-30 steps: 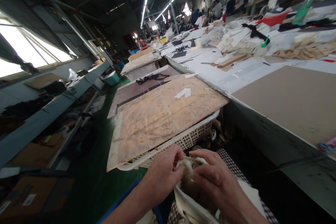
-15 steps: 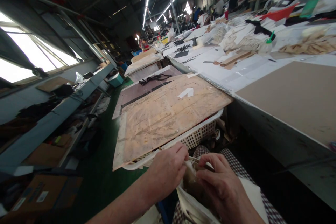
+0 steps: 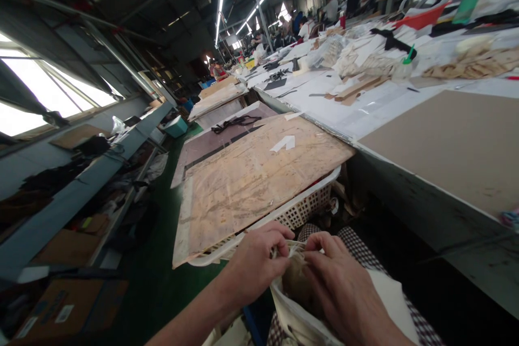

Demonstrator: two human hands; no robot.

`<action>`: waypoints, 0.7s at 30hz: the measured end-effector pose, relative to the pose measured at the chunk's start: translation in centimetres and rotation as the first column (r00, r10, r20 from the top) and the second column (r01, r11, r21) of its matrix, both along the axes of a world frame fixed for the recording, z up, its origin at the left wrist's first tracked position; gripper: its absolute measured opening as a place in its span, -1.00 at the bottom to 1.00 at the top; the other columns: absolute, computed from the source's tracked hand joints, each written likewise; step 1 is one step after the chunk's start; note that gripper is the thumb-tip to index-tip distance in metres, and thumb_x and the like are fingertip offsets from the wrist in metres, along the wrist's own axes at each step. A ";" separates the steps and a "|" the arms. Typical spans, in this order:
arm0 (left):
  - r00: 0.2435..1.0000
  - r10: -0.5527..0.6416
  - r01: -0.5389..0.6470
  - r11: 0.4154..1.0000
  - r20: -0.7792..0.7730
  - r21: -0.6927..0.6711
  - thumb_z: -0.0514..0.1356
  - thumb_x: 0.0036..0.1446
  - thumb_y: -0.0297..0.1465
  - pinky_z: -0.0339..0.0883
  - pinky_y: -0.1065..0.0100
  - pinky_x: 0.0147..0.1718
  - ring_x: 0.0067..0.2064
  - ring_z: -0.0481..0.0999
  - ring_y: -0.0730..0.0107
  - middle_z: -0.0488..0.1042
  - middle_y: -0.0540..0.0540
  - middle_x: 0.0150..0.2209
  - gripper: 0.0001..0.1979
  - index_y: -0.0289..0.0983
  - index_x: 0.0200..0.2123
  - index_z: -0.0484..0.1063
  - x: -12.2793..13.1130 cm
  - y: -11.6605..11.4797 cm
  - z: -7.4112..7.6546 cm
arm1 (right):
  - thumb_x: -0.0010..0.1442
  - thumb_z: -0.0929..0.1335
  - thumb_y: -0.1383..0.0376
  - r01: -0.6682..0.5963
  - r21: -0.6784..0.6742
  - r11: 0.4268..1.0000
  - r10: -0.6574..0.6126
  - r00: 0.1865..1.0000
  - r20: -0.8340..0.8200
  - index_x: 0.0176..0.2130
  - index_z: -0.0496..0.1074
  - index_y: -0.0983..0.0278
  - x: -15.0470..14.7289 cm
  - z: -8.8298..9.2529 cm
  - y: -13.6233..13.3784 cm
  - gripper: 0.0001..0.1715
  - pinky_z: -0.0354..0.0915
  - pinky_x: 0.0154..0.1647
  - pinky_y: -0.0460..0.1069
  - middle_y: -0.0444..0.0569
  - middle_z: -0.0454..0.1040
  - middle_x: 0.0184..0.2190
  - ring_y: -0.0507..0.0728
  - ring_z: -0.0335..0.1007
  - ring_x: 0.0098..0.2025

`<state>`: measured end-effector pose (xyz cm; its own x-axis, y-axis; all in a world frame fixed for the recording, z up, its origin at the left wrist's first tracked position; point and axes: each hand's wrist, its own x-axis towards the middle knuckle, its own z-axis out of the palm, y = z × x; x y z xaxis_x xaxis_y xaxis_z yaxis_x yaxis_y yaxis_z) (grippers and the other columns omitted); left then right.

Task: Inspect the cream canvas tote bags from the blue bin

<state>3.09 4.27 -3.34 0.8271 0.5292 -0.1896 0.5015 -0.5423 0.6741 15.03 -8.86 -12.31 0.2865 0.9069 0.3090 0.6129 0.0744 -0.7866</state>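
Note:
Low in the view, my left hand [image 3: 254, 260] and my right hand [image 3: 338, 286] meet over my lap. Both are closed in a pinch on the top edge of a cream cloth piece [image 3: 292, 311] with a darker brown inside. The fingertips nearly touch each other at its upper rim. The cloth lies on my checked garment [image 3: 360, 251]. Just beyond my hands sits a white plastic basket [image 3: 302, 208] covered by a worn wooden board [image 3: 251, 178].
A long worktable [image 3: 446, 140] runs along the right, bearing a brown card sheet, white sheets and tan cut pieces. More boards [image 3: 221, 138] lie further ahead. A grey shelf [image 3: 81, 173] with dark clutter lines the left. Cardboard boxes [image 3: 52, 308] stand on the green floor. People work far off.
My fingers have shifted a little on the cloth's upper edge and drawn closer together. The view has swung slightly; the cloth stays on my lap.

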 end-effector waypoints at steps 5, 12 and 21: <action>0.994 -0.073 0.084 0.985 0.081 -0.153 0.31 -0.09 -0.68 0.18 0.38 0.10 0.05 0.41 0.39 0.43 0.01 -0.01 -0.80 -0.30 -0.53 0.44 -0.4 0.5 -0.4 | 0.23 0.19 0.49 -0.045 -0.053 0.998 0.045 0.999 -0.008 -0.17 0.34 0.27 0.1 -0.4 -0.2 -0.76 0.30 -0.16 0.13 0.04 0.23 -0.11 0.18 0.21 -0.10; 0.985 -0.147 0.152 0.988 0.095 -0.043 0.27 -0.06 -0.70 0.19 0.35 0.06 0.00 0.36 0.37 0.38 -0.04 -0.13 -0.79 -0.30 -0.48 0.39 -0.5 0.0 0.1 | 0.26 0.17 0.46 -0.102 -0.056 0.993 0.099 0.994 -0.052 -0.27 0.31 0.28 0.4 -0.2 -0.3 -0.81 0.29 -0.18 0.15 0.02 0.22 -0.12 0.18 0.21 -0.11; 0.965 -0.130 0.179 0.960 -0.226 0.216 0.27 -0.05 -0.55 0.14 0.28 -0.15 -0.16 0.31 0.28 0.40 -0.03 -0.29 -0.81 -0.28 -0.36 0.32 0.8 -0.2 1.8 | 0.25 0.18 0.48 -0.038 0.072 0.997 0.050 0.983 -0.176 -0.30 0.24 0.28 0.9 -0.8 -0.4 -0.86 0.26 -0.27 -0.01 -0.02 0.18 -0.15 0.08 0.23 -0.21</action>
<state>3.85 4.03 -1.59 0.8575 0.4480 -0.2531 0.5145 -0.7533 0.4097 15.88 -9.29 -13.13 0.3028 0.8982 0.3186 0.4592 0.1554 -0.8747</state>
